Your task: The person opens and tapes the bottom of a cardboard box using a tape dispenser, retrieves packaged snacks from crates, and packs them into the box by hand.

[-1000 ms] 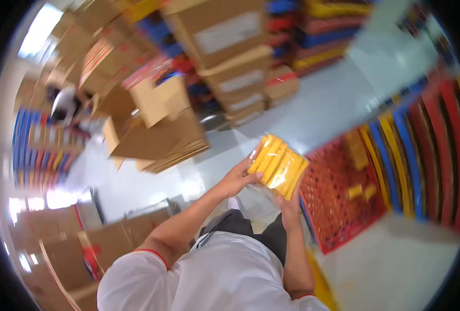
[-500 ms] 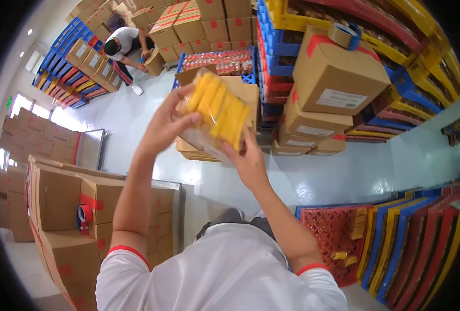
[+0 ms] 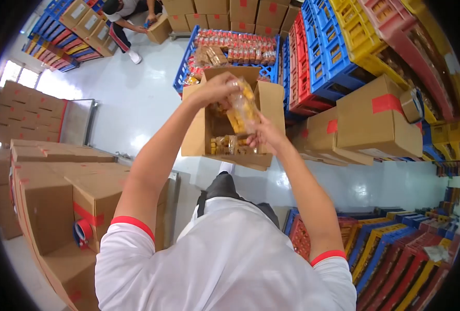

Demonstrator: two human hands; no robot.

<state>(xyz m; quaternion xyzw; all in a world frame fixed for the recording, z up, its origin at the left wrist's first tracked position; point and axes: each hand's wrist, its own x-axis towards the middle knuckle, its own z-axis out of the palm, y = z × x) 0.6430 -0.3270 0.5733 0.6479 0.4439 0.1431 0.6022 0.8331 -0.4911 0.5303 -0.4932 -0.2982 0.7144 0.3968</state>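
Between my two hands is a clear plastic bag of yellow sticks [image 3: 243,111], tilted on edge above an open cardboard box [image 3: 194,136]. My left hand [image 3: 220,89] is closed on its upper left end. My right hand [image 3: 266,133] grips the lower right edge. Inside the box, several similar clear packs [image 3: 230,144] lie along the near wall. The box's flaps stand spread outward, and part of its inside is hidden by the bag and my hands.
A blue crate [image 3: 188,62] of red-and-clear packs stands behind the box. Stacked crates [image 3: 326,39] and taped cartons [image 3: 370,122] rise on the right, with a tape roll [image 3: 412,105] on one. More cartons [image 3: 48,197] stand at left. Another person [image 3: 131,20] crouches at a carton, far left.
The bag has moved from in front of me to over the open box and turned on edge. My view has shifted forward, bringing the box and its contents into sight.
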